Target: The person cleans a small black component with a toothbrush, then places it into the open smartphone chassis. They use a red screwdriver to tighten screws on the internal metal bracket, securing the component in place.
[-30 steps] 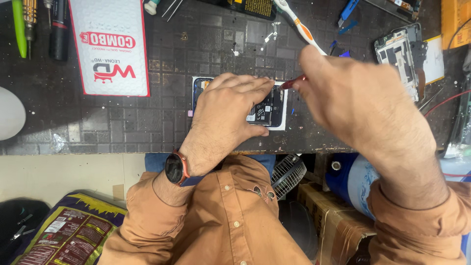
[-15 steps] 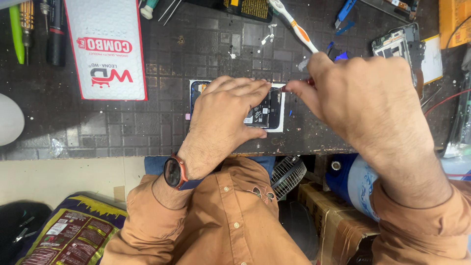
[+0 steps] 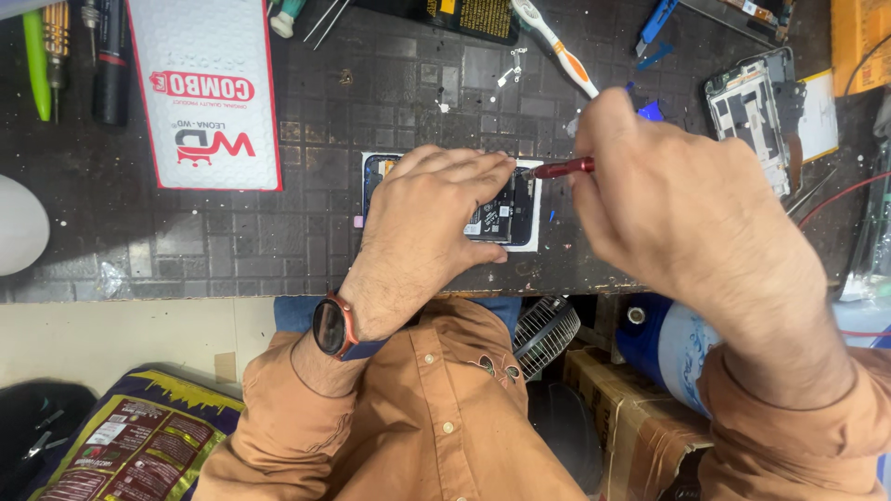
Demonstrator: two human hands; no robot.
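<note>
An opened phone [image 3: 506, 215] with its back removed lies on a white pad at the front of the dark tiled workbench [image 3: 278, 250]. My left hand [image 3: 432, 223] rests flat on top of it and covers most of it; a watch sits on that wrist. My right hand [image 3: 677, 209] grips a red-handled screwdriver [image 3: 561, 169], whose tip points at the phone's upper right corner, just beside my left fingertips.
A white padded parts package [image 3: 204, 93] lies at the back left, with pens and screwdrivers [image 3: 56, 56] beside it. A toothbrush [image 3: 557, 46], a bare phone frame [image 3: 752, 116] and blue tools lie at the back right. A small fan [image 3: 548, 329] and boxes sit below the bench edge.
My right hand has shifted slightly, with the screwdriver's red shaft now more exposed and lying nearly level at the phone's corner. My left hand stays pressed on the phone.
</note>
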